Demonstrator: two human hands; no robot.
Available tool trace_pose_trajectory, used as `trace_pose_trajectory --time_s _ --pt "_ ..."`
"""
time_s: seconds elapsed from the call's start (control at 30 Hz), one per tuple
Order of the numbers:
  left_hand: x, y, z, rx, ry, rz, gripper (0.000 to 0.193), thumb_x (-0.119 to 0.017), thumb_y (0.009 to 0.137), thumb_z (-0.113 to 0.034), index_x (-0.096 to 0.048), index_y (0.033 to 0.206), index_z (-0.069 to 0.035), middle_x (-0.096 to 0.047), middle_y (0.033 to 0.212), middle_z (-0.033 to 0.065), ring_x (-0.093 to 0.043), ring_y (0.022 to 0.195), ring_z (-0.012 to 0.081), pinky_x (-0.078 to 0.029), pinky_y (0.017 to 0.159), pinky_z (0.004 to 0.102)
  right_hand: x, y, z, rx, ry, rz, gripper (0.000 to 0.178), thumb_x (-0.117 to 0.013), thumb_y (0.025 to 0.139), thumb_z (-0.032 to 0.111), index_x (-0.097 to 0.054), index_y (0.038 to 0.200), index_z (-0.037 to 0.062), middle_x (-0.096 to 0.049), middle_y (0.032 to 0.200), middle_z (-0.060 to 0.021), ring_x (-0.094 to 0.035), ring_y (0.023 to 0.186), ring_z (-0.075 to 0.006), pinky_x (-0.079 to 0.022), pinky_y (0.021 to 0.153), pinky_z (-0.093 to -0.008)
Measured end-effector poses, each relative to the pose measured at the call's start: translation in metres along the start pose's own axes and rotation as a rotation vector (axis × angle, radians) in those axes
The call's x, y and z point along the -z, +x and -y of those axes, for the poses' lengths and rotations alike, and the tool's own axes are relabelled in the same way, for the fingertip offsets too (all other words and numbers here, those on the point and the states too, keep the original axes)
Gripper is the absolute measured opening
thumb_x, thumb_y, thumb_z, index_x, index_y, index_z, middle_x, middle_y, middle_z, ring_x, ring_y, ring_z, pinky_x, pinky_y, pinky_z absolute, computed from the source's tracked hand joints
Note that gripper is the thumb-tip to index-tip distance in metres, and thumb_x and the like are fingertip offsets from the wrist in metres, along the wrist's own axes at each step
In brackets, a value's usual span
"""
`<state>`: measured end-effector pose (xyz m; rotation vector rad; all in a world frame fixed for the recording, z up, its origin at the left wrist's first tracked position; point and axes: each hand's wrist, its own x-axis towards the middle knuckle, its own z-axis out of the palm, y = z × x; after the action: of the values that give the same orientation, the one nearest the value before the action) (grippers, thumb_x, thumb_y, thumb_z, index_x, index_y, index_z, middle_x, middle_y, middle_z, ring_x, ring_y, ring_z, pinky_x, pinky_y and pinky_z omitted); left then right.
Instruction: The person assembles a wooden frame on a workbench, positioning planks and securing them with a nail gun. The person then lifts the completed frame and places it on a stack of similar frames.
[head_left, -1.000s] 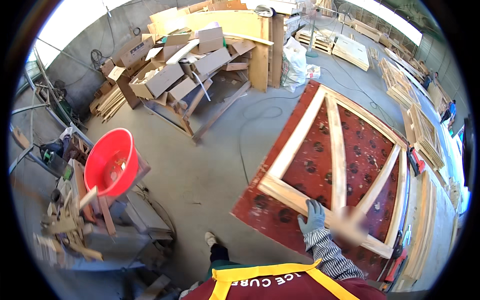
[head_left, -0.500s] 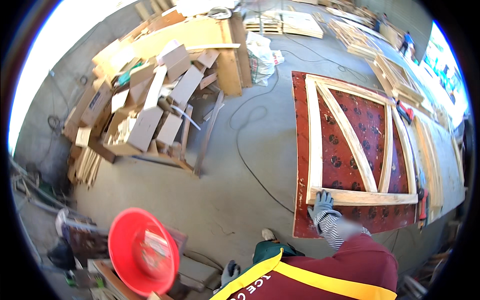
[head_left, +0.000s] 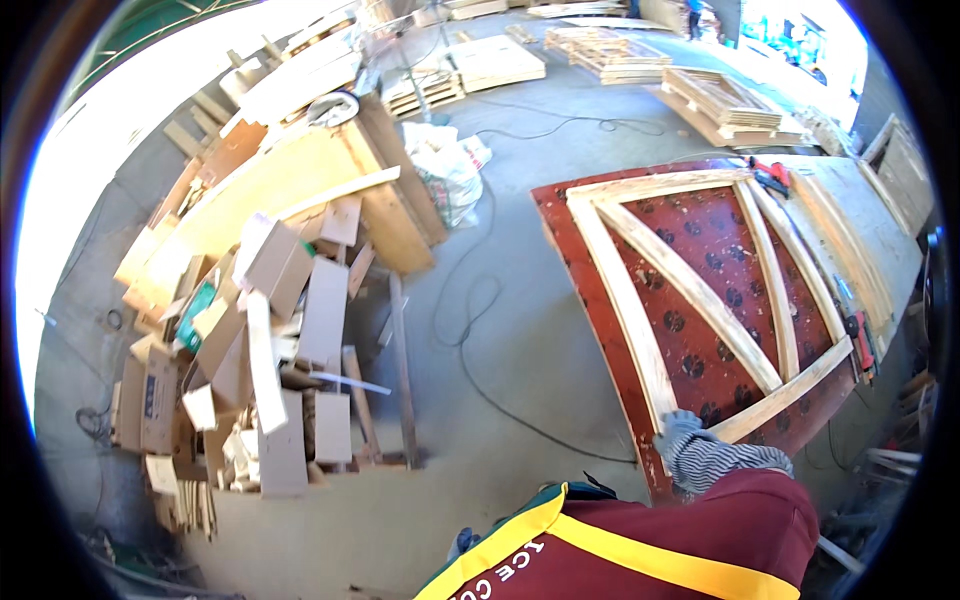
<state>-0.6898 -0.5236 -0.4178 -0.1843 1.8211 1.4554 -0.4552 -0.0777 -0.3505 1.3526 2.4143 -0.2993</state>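
My right hand, in a grey glove below a striped cuff, is closed over the near left corner of a pale wooden frame. A slanted board and an upright cross the inside of the frame. It lies flat on a red board with dark paw-like prints. The frame's near rail runs right from my hand. My left hand shows only as a bit of grey glove beside my maroon and yellow garment; its fingers are hidden.
Red-and-black power tools lie at the frame's far right corner and right side. Long wood strips lie beyond. A black cable snakes over the floor. At left stands a heap of cardboard boxes and offcuts.
The whole view has turned, so the frame appears more slanted and the red tub has left the picture. My right hand stays at the frame's near left corner. Less of my left hand shows.
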Motion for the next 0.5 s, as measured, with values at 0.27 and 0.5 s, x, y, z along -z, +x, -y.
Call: trace_pose_trajectory --time_s 0.27,0.5 --pt "0.039 0.189 -0.126 -0.002 0.186 0.093 0.039 -0.063 0.09 -0.012 -0.052 0.125 0.0 -0.062 0.099 0.0084 -0.059 0.087 0.0145 -0.048 0.079 0.0276 0.038 0.14 0.186 0.01 0.327 -0.093 0.065 -0.066 0.08 0.041 -0.048 0.132 0.0062 -0.046 0.134 -0.017 -0.041 0.127 -0.0353 -0.034 0.105 -0.0471" --pt "0.05 0.391 -0.228 -0.121 0.331 0.283 0.04 -0.065 0.089 -0.016 -0.054 0.124 0.0 -0.064 0.101 0.011 -0.062 0.088 0.017 -0.049 0.079 0.0295 0.076 0.221 0.242 -0.33 0.332 -0.012 0.068 -0.067 0.078 0.044 -0.046 0.133 0.0105 -0.042 0.139 -0.0156 -0.038 0.13 -0.0349 -0.034 0.106 -0.0486"
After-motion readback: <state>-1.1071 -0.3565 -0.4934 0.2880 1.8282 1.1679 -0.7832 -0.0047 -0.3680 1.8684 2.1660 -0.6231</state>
